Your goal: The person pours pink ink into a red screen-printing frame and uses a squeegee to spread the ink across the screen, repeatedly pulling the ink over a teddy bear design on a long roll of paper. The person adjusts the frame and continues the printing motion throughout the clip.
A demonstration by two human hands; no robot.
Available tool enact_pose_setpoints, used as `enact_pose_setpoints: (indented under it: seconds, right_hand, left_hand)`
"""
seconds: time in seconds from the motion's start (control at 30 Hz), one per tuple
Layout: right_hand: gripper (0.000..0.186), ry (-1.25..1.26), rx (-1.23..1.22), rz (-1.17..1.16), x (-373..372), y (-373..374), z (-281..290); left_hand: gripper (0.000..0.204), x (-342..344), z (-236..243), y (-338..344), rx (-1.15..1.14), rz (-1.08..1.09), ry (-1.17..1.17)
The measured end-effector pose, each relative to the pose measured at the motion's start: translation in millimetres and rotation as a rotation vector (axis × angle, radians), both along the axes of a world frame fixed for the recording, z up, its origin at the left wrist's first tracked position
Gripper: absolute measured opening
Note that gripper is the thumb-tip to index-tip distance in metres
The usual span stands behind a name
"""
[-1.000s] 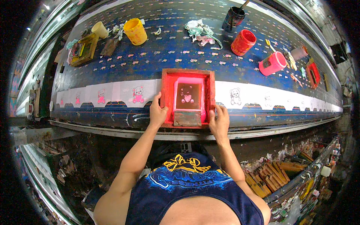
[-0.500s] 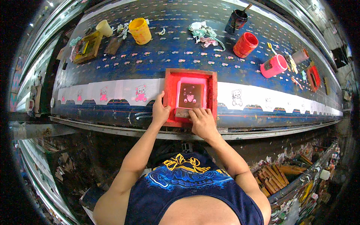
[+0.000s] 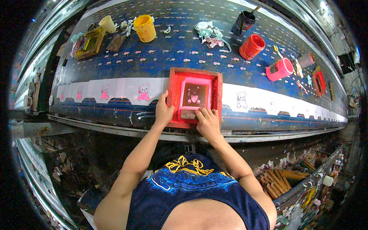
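A red screen-printing frame (image 3: 173, 78) lies over the row of white fabric pieces (image 3: 247, 96), its dark mesh (image 3: 195, 94) ringed with pink ink and showing a bear-and-heart stencil. My left hand (image 3: 164, 109) grips the frame’s left side. Inside the near end of the frame, my right hand (image 3: 207, 122) has its fingers curled on the wooden squeegee (image 3: 188, 114). Printed bears show on the pieces either side; those to the left carry pink (image 3: 143, 92), while the nearest on the right is in outline only (image 3: 241, 99).
The long blue table (image 3: 126, 65) holds yellow (image 3: 145, 31), red (image 3: 249, 50) and pink (image 3: 278, 73) tubs, a dark pot (image 3: 242, 26), rags (image 3: 209, 36), a wooden frame (image 3: 86, 50) and another red frame (image 3: 318, 84). A rail (image 3: 268, 136) runs along the near edge; wood pieces (image 3: 274, 182) lie below right.
My right hand left the frame’s right side and moved inward onto the squeegee, where it remains. The frame shifted slightly right in view. My left hand still holds the left side.
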State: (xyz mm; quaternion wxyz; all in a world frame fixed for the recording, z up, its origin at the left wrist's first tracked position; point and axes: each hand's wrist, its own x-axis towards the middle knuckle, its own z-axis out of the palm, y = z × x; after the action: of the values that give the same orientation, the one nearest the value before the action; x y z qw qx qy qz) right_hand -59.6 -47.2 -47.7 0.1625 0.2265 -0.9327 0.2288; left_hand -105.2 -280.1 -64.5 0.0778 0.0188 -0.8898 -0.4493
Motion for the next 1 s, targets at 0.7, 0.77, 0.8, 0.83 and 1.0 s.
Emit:
enact_pose_setpoints:
  seconds: [0.7, 0.77, 0.8, 0.83, 1.0]
  right_hand:
    - [0.014, -0.121, 0.036, -0.141, -125.3, -2.6, 11.5]
    - [0.019, -0.063, 0.029, -0.108, -93.9, -4.6, 2.5]
    - [0.020, -0.063, 0.034, -0.098, -72.9, -6.5, 3.3]
    - [0.022, -0.073, 0.086, -0.075, -53.2, -7.6, 4.4]
    - [0.030, -0.090, 0.022, -0.049, 10.8, -10.6, 6.2]
  left_hand:
    - [0.067, -3.0, -8.3, -0.4, 0.020, -0.011, 0.004]
    - [0.068, -0.4, -5.2, 0.5, 0.024, -0.003, -0.002]
    - [0.068, -0.2, -7.7, -0.2, 0.007, 0.001, 0.007]
    - [0.069, 0.0, -12.0, -2.0, -0.010, 0.003, 0.016]
    - [0.068, -2.1, -9.6, -0.2, -0.010, 0.017, -0.006]
